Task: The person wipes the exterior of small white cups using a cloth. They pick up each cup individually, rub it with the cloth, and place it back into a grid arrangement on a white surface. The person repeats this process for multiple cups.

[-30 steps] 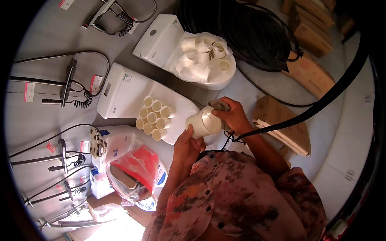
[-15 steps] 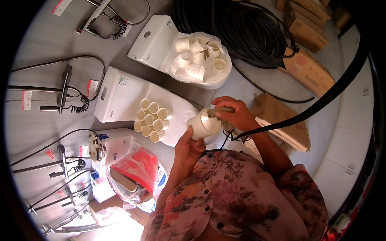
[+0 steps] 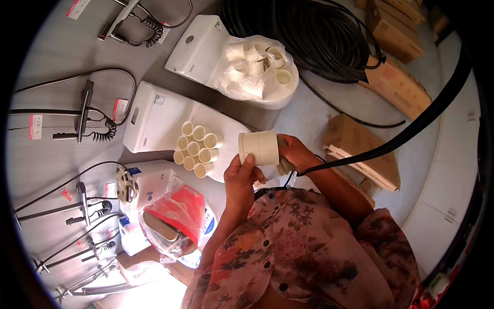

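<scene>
I see both hands gripping white pipe fitting (image 3: 259, 148): left hand (image 3: 241, 177) beneath, right hand (image 3: 292, 153) at far end. Held above toilet lid (image 3: 226, 129). Risk: slip, fitting drops, scatters stacked fittings (image 3: 197, 147).

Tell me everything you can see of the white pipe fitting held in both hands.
The white pipe fitting is a short, wide cylinder, plastic by its look, smooth and cream-white, with a slightly raised lip at its left end. It lies on its side above the closed toilet lid. The left hand grips it from below, thumb on its wall; the right hand holds its right end. Its bore is not visible.
</scene>
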Motion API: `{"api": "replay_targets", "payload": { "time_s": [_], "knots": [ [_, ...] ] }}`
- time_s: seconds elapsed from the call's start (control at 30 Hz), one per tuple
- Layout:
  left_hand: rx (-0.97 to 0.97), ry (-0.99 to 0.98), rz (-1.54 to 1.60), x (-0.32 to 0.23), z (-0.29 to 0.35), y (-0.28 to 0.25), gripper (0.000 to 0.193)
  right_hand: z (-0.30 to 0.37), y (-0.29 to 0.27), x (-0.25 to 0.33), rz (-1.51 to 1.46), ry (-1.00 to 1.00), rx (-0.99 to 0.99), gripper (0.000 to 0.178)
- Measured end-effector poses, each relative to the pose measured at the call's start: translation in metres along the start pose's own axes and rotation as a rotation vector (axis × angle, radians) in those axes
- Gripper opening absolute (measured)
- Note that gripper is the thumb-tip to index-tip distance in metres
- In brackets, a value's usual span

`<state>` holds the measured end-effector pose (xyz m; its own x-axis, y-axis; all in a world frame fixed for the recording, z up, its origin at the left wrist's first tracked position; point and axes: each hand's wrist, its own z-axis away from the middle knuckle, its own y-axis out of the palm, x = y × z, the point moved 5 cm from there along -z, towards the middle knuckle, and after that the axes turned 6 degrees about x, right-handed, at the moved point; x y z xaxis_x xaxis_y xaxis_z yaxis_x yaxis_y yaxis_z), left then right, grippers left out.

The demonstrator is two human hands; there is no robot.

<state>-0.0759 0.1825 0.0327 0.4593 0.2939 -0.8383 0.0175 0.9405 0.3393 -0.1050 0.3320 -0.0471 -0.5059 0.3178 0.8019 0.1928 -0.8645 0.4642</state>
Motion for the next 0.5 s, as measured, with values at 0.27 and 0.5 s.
{"api": "replay_targets", "payload": {
  "time_s": [0.27, 0.5],
  "knots": [
    [0.061, 0.088, -0.198, -0.003, 0.0, 0.007, 0.021, -0.003, 0.001, 0.006, -0.154, -0.021, -0.009, 0.04],
    [0.066, 0.097, -0.269, -0.001, -0.001, 0.002, 0.017, -0.002, 0.005, -0.008, -0.204, 0.085, 0.257, 0.033]
  ]
}}
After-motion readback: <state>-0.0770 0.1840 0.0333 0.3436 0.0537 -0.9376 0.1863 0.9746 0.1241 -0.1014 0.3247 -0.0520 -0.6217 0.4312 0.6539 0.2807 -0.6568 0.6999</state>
